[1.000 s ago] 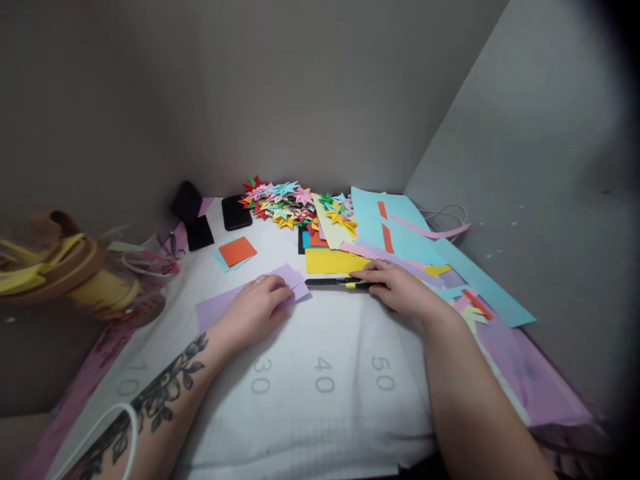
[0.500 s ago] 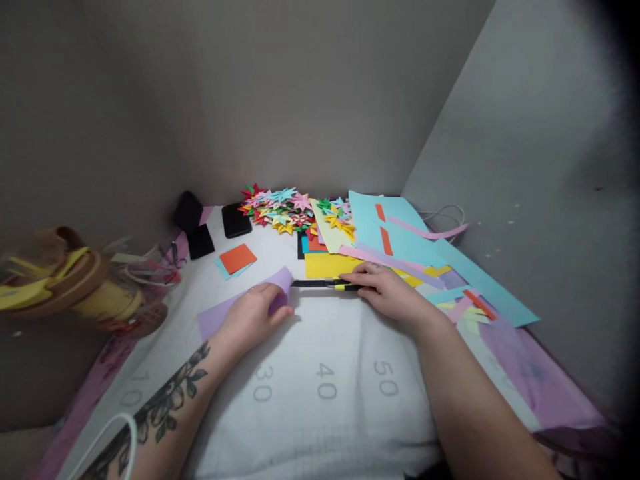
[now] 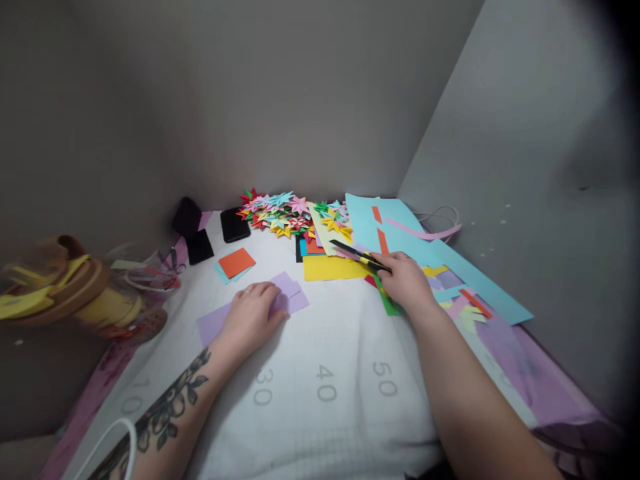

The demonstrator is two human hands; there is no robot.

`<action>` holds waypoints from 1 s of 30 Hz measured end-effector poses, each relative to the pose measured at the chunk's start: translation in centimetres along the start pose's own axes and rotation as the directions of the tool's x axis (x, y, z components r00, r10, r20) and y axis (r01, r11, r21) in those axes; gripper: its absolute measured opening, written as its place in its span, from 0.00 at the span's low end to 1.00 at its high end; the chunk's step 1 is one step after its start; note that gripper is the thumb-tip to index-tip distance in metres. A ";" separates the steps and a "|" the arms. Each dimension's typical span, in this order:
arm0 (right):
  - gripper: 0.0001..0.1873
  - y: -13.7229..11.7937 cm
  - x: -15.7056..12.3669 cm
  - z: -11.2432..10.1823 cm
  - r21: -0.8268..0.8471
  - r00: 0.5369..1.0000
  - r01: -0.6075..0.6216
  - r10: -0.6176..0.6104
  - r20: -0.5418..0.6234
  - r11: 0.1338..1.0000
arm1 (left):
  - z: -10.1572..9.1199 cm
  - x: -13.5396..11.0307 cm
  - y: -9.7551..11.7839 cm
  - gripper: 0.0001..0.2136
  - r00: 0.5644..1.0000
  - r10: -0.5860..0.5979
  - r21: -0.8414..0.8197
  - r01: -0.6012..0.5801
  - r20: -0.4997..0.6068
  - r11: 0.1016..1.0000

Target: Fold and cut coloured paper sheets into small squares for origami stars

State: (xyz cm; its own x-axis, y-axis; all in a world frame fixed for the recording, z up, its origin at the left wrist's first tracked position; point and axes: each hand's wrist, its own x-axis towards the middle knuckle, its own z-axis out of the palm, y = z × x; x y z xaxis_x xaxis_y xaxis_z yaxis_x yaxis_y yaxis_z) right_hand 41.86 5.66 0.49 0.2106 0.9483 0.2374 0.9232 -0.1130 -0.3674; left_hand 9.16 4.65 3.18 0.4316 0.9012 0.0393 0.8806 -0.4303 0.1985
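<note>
My left hand point(image 3: 254, 311) lies flat over a sheet of purple paper point(image 3: 216, 324), fingers stretched and pressing it to the white cloth. The paper's right part shows a cut line beyond my fingertips. My right hand point(image 3: 406, 281) is closed around a black and yellow utility knife point(image 3: 361, 255), its dark blade pointing up and left above the yellow paper point(image 3: 325, 268). Green paper point(image 3: 388, 301) sticks out below my right hand. Orange and light blue paper squares point(image 3: 237, 263) lie beyond my left hand.
Folded paper stars point(image 3: 285, 215) are heaped at the back, beside a black phone point(image 3: 235, 225). Large light blue sheets point(image 3: 415, 237) and paper strips point(image 3: 470, 310) cover the right side. A container with brown and yellow parts point(image 3: 95, 293) stands at the left, near a black box point(image 3: 187, 218).
My right hand has drawn the knife away from the purple paper, up and to the right. The purple paper's folded edge now lies opened out flat. My left hand has shifted slightly left.
</note>
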 end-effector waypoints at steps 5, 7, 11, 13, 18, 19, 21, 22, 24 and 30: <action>0.24 0.2 0.1 0.9 -0.039 0.999 -0.027 0.025 -0.031 0.999 | -0.2 -0.1 0.0 0.26 0.994 -0.101 0.087 0.098 0.033 0.991; 0.23 -1.2 -0.4 1.1 0.033 0.991 0.067 -0.062 -0.122 0.997 | 0.0 0.0 -0.2 0.24 0.997 -0.072 0.079 0.069 0.034 0.994; 0.17 -5.9 -2.3 2.0 0.327 0.911 0.412 -0.389 -0.136 0.850 | 0.4 0.2 -0.9 0.20 1.000 -0.024 0.094 0.024 -0.005 0.995; 0.12 -8.2 -3.4 2.5 0.408 0.858 0.477 -0.513 -0.024 0.778 | 0.4 0.3 -1.1 0.18 1.000 -0.002 0.104 0.004 -0.018 0.995; 0.09 -11.4 -4.7 3.3 0.330 0.737 0.592 -0.660 0.147 0.735 | 0.2 0.3 -1.5 0.17 1.000 0.012 0.090 -0.009 -0.025 0.996; 0.09 -11.5 -4.8 3.4 0.309 0.721 0.614 -0.675 0.154 0.726 | 0.1 0.2 -1.5 0.17 1.000 0.014 0.082 -0.012 -0.024 0.997; 0.09 -11.7 -4.8 3.6 0.294 0.690 0.651 -0.707 0.156 0.700 | 0.0 0.1 -1.5 0.19 0.999 0.025 0.067 -0.024 -0.024 0.997; 0.09 -11.8 -4.8 3.6 0.298 0.676 0.662 -0.719 0.158 0.688 | -0.1 0.1 -1.4 0.20 0.999 0.030 0.063 -0.029 -0.025 0.998; 0.13 -11.9 -4.8 3.6 0.317 0.657 0.670 -0.735 0.167 0.671 | -0.2 -0.1 -1.2 0.21 0.999 0.027 0.065 -0.025 -0.029 0.998; 0.25 -11.8 -4.9 3.5 0.361 0.659 0.624 -0.715 0.232 0.693 | -0.3 0.2 -1.4 0.11 0.997 -0.064 0.022 0.065 -0.038 0.998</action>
State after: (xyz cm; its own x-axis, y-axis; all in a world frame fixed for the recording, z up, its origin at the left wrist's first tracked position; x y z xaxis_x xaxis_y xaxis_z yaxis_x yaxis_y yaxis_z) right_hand 28.81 3.42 0.53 -0.5960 0.7747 0.2112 0.6546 0.6211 -0.4310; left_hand 8.00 5.48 3.25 0.3664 0.9283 0.0637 0.9109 -0.3718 0.1791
